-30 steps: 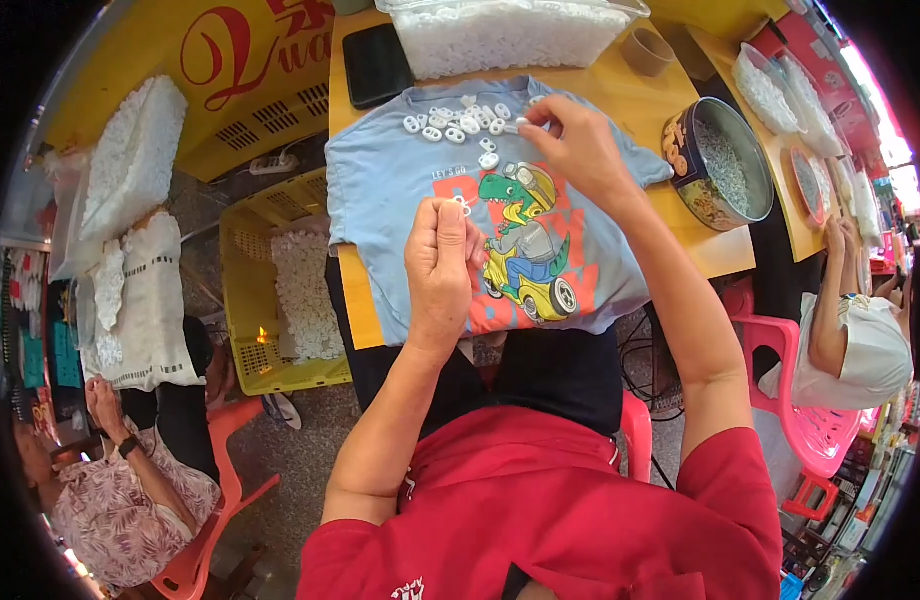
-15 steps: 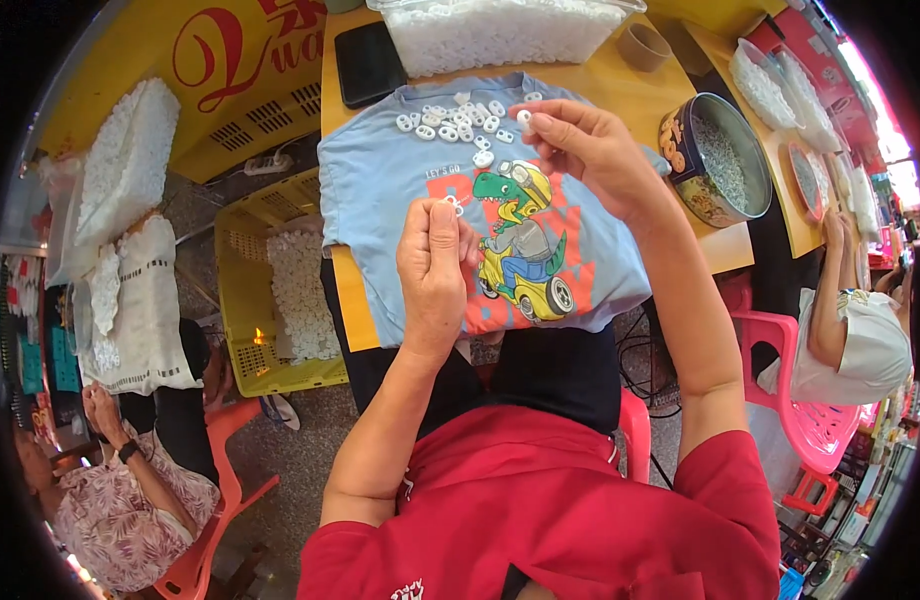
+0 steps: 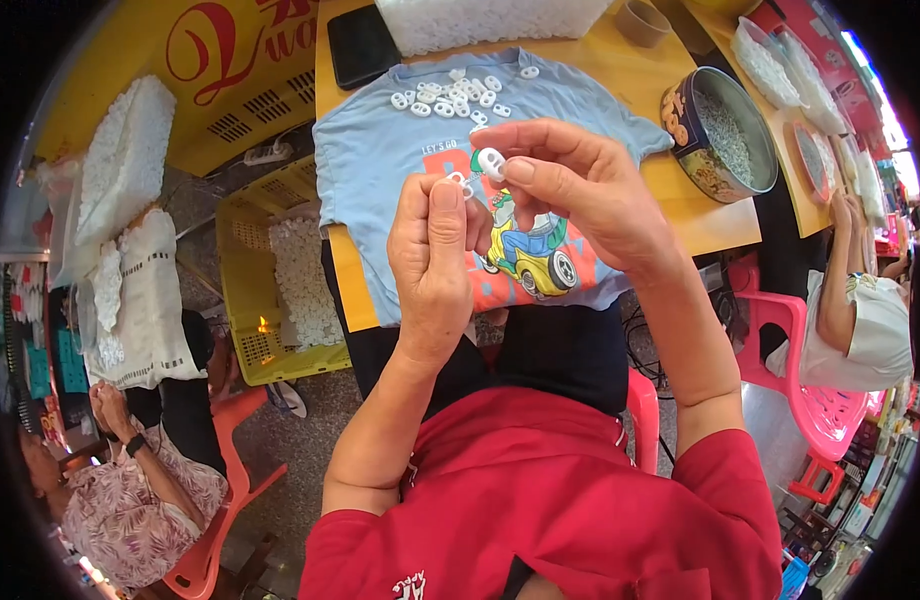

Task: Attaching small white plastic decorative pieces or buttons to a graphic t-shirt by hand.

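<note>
Raised since the earlier frame above the light-blue printed T-shirt (image 3: 400, 170), a small white oval plastic piece (image 3: 491, 163) is pinched by right hand (image 3: 570, 190); left hand (image 3: 435, 260) fingertips are closed on another piece (image 3: 458, 180).

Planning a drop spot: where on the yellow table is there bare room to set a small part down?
Free: the strip of yellow table between the blue shirt and the round tin, and the shirt's plain left half. Crowded: the shirt's collar end, covered in white plastic pieces, plus the white bin and dark phone along the far edge.
</note>
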Demonstrator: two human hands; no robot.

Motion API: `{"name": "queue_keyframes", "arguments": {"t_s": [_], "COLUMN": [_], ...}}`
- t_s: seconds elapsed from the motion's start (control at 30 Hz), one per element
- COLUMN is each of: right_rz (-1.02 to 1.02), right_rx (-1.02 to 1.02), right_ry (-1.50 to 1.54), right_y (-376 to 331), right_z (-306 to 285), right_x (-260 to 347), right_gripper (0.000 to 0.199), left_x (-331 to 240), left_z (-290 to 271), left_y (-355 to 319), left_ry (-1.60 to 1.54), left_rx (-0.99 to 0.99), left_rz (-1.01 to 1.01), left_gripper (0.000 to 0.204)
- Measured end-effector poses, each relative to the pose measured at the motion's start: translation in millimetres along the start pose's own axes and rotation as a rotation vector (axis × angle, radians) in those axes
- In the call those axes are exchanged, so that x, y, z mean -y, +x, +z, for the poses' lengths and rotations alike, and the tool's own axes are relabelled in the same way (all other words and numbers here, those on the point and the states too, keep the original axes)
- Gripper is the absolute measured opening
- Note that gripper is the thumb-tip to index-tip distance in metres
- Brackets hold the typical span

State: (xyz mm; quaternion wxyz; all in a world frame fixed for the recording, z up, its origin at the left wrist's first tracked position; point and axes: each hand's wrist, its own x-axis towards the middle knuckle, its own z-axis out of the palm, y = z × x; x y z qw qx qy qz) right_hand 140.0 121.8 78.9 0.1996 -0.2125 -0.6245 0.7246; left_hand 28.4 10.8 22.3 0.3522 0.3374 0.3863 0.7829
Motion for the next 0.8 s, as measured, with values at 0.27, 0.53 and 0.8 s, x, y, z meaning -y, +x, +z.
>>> {"name": "queue_keyframes", "arguments": {"t_s": [0.27, 0.53, 0.8], "right_rz": [0.009, -0.032, -0.059], "right_rx": [-0.031, -0.069, -0.075], "right_ry": [0.035, 0.097, 0.075], "right_y": [-8.2, -10.9, -10.1], "right_z": [6.1, 8.5, 11.6], "right_x": [-3.2, -6.8, -9.4], "right_gripper": [0.031, 0.029, 0.03], "left_x": [-0.8, -2.7, -1.9], "left_z": [2.9, 4.3, 2.3], "left_y": [-3.4, -3.8, -4.2], "left_ry": [0.04, 0.102, 0.073], "left_rx": [0.022, 0.01, -0.008], "left_rz": [0.035, 0.049, 0.029], "left_gripper": [0.016, 0.018, 0.017]}}
